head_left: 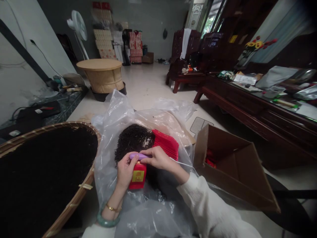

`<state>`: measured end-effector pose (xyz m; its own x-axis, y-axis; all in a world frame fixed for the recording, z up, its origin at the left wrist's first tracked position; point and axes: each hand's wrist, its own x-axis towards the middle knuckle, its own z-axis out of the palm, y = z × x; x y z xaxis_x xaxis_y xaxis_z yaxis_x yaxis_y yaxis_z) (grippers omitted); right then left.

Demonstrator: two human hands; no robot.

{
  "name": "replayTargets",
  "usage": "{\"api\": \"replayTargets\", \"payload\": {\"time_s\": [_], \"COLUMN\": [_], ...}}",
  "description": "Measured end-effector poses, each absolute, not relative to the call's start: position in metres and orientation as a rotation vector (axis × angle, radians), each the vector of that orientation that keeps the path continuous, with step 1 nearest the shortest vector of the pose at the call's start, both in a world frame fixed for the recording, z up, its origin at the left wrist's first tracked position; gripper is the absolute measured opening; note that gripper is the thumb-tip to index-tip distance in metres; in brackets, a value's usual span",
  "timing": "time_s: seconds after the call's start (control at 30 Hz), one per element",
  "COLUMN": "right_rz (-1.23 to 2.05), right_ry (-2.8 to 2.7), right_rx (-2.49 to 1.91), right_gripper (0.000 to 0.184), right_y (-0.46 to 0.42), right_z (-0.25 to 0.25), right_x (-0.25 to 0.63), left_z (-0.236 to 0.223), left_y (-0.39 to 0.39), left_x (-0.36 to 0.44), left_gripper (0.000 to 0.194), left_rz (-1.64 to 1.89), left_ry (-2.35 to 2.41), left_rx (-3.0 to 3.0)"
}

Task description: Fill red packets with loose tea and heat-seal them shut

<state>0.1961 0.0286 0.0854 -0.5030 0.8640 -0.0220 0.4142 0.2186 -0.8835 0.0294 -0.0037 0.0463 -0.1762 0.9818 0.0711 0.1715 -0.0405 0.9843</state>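
Observation:
My left hand (126, 170) is closed at the left edge of a small red packet (138, 177) with a yellow label, its thumb against one end of a purple handheld sealer (135, 156). My right hand (156, 158) grips the sealer's other end, and a white cord (184, 164) trails from it to the right. The sealer lies across the packet's top edge. Just beyond my hands, dark, twisted dried leaves (133, 138), like tea, are heaped in a large clear plastic bag (111, 132). A row of flat red packets (168, 143) lies against the heap.
A wide woven bamboo tray (95, 158) full of dark leaves stands at left. On the right is an open cardboard box (230, 165) with some red packets inside. Farther off are a round wooden-topped drum (100, 74), a fan (79, 25), stacked boxes and a dark wooden table (247, 102).

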Motion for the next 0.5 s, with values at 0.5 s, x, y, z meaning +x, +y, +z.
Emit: {"api": "replayTargets", "payload": {"time_s": [0.5], "right_rz": [1.272], "right_ry": [-1.958], "right_rx": [-1.128], "right_gripper": [0.044], "right_y": [0.038], "right_z": [0.067], "right_x": [0.202], "left_z": [0.045], "left_y": [0.001], "left_x": [0.029], "left_gripper": [0.077], "left_rz": [1.194], "left_ry": [1.228], "left_rx": [0.855]}}
